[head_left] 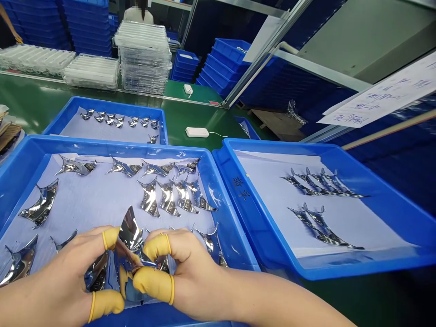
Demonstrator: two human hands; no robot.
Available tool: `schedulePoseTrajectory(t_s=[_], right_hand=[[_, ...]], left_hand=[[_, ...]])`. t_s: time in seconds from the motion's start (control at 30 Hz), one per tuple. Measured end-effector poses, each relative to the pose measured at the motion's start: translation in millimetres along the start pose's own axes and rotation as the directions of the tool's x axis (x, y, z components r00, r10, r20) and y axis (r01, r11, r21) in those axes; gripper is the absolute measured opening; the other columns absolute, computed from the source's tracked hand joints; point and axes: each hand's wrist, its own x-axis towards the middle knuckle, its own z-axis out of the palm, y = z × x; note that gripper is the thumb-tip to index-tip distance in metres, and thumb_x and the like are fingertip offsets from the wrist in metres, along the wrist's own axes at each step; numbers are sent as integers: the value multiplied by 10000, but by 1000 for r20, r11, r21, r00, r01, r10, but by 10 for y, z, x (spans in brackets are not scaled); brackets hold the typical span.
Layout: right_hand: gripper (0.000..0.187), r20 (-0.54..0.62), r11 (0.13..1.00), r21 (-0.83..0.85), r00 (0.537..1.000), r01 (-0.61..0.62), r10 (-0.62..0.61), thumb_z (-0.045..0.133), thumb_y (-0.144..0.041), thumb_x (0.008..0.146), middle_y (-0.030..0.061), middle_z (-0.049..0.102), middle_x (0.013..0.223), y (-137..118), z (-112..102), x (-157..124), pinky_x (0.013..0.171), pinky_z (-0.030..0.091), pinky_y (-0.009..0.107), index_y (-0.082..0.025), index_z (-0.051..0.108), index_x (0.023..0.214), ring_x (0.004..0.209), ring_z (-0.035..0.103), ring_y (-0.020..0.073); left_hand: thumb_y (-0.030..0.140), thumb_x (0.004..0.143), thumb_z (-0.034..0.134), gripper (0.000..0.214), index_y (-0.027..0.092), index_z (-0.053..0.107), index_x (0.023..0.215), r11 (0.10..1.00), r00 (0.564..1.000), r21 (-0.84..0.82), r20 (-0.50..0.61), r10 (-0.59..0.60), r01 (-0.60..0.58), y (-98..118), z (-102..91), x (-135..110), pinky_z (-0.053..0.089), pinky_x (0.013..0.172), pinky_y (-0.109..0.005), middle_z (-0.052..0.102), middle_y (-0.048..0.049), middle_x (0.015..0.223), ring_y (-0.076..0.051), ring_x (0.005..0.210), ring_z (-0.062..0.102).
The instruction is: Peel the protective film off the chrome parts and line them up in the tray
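A mirror-bright, curved chrome piece with pointed ends (130, 232) is held up over the near blue tray (235, 227). My right hand (190, 268) pinches its right side between thumb and forefinger. My left hand (71, 272) has its forefinger at the piece's left edge and its thumb by the lower edge, gripping it from that side. Both hands wear yellow finger cots on thumb and forefinger. Similar chrome pieces (149, 196) lie in rows on white lining below. The hands hide part of the tray's front.
At right, another blue tray (272, 231) holds more chrome pieces (322, 227). A third blue tray (163, 122) sits behind, near a white box with a cord (197, 132) on the green table. Clear plastic trays (145, 59) are stacked at the back; a person (138, 16) is beyond.
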Motion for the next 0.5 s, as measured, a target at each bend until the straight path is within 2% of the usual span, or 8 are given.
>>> schedulePoseTrajectory(t_s=[0.1, 0.23, 0.33, 0.5], right_hand=[[226, -10, 998, -26, 999, 48, -49, 691, -285, 838, 8, 604, 677, -2, 2, 1, 569, 466, 203, -156, 592, 681, 583, 519, 93], [217, -4, 977, -142, 987, 159, -161, 680, -281, 865, 15, 635, 673, 22, -3, 17, 583, 486, 192, -159, 603, 703, 597, 560, 96], [164, 2, 934, -238, 962, 267, -274, 671, -236, 877, 16, 649, 659, 69, 0, 32, 581, 487, 183, -157, 622, 742, 589, 562, 92], [165, 35, 846, -386, 922, 369, -386, 613, -255, 919, 28, 656, 628, 131, -5, 22, 602, 504, 221, -143, 647, 803, 568, 552, 109]], left_hand=[[404, 819, 716, 415, 333, 488, 1159, 1000, 999, -17, 35, -3, 4, 1, 9, 22, 573, 752, -154, 678, 59, 941, -128, 856, 685], [269, 835, 695, 539, 308, 421, 1298, 1000, 997, 4, 74, 15, -16, -70, 33, 9, 534, 887, -216, 658, 9, 1139, -151, 992, 652], [241, 888, 620, 569, 294, 351, 1386, 999, 993, 15, 112, 31, -33, -129, 51, 2, 524, 911, -256, 631, -29, 1214, -174, 1076, 621], [302, 952, 530, 529, 262, 305, 1429, 986, 989, 87, 49, 136, -140, -120, 38, 83, 541, 850, -296, 639, -84, 1194, -209, 1051, 629]])
